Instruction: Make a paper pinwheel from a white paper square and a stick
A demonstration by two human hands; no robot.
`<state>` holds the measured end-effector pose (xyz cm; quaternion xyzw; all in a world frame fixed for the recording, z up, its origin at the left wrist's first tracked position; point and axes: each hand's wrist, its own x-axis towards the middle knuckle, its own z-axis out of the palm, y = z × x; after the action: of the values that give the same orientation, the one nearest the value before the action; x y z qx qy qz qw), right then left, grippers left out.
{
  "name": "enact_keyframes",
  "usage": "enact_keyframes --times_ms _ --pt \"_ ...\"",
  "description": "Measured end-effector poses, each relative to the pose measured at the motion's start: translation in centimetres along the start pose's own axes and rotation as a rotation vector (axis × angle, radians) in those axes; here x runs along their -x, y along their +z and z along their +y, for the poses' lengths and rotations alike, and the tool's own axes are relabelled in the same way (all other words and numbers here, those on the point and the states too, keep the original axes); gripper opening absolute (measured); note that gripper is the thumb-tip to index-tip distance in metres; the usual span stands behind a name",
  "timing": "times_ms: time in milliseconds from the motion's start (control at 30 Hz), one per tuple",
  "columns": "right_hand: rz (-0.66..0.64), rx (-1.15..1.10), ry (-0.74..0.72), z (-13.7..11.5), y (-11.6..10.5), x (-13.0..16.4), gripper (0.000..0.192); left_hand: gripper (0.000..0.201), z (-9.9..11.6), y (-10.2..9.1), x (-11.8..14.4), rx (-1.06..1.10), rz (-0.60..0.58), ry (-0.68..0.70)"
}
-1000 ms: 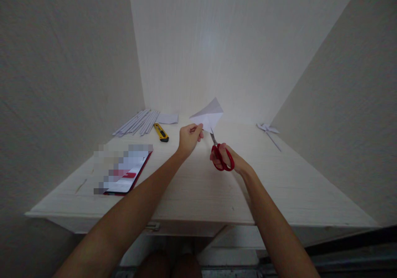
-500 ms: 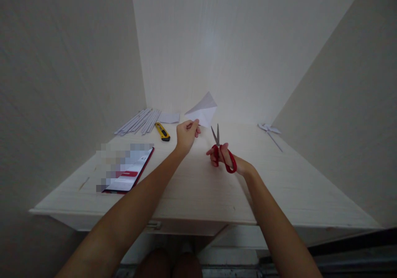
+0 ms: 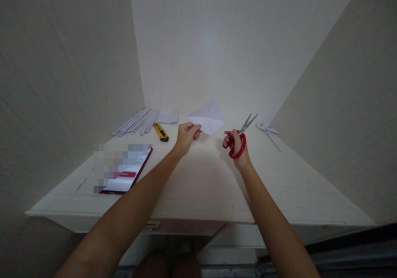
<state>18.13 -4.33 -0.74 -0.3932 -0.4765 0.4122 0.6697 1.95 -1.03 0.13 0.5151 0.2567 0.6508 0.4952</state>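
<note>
Between the thumb and fingers of my left hand (image 3: 187, 136) is a creased white sheet of paper (image 3: 209, 118), pinched at its lower left corner and raised over the desk. My right hand (image 3: 238, 145) has its fingers in the red handles of a pair of scissors (image 3: 246, 124). The scissors' blades are parted and point up and to the right, apart from the paper. Beyond them, on the right of the desk, lies a paper pinwheel (image 3: 267, 129) on a thin stick.
A yellow box cutter (image 3: 161, 132) lies left of my left hand. Behind it are several thin rolled paper sticks (image 3: 136, 122) and a stack of white paper (image 3: 168, 118). A tablet (image 3: 125, 178) rests at the front left of the desk (image 3: 198, 195). Walls enclose three sides.
My right hand has moved right and away from the paper, turning the scissors to point up and right. The paper in my left hand has tilted and shifted slightly right and lower.
</note>
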Motion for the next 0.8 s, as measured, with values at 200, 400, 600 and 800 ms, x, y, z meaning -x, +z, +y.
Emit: enact_keyframes --times_ms 200,400,600,800 --pt "-0.034 -0.082 -0.033 0.0 -0.3 0.0 0.02 0.027 -0.4 -0.4 0.2 0.057 -0.165 -0.031" --pt "-0.058 -0.08 -0.034 0.0 0.0 0.4 0.016 0.02 -0.7 -0.5 0.2 -0.034 -0.211 -0.05" --pt "0.054 -0.01 -0.079 0.3 -0.3 0.3 0.017 0.022 -1.1 -0.1 0.4 -0.121 -0.224 -0.123" --pt "0.22 0.098 -0.102 0.6 -1.3 -0.5 0.022 0.024 -1.1 -0.2 0.4 -0.088 -0.249 -0.108"
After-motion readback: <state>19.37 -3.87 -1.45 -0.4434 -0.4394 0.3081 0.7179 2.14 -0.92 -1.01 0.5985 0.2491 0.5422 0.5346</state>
